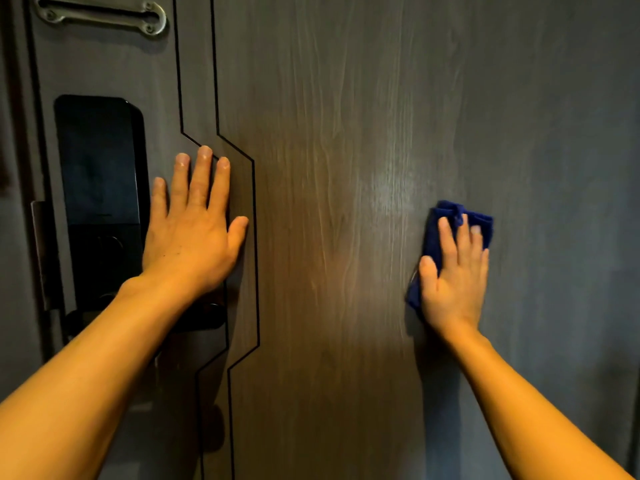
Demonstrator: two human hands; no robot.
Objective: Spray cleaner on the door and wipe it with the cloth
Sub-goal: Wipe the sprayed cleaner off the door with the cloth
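A dark wood-grain door (346,133) fills the view, with a sheen of light at its middle. My right hand (453,278) presses a folded blue cloth (450,220) flat against the door at the right. The cloth shows above my fingers and left of my palm. My left hand (194,230) lies flat on the door with fingers spread, just right of the lock. It holds nothing. No spray bottle is in view.
A black electronic lock panel (100,188) sits at the door's left, with a dark handle (204,317) partly hidden under my left wrist. A metal latch plate (100,15) is at the top left. Thin black inlay lines (254,237) run down the door.
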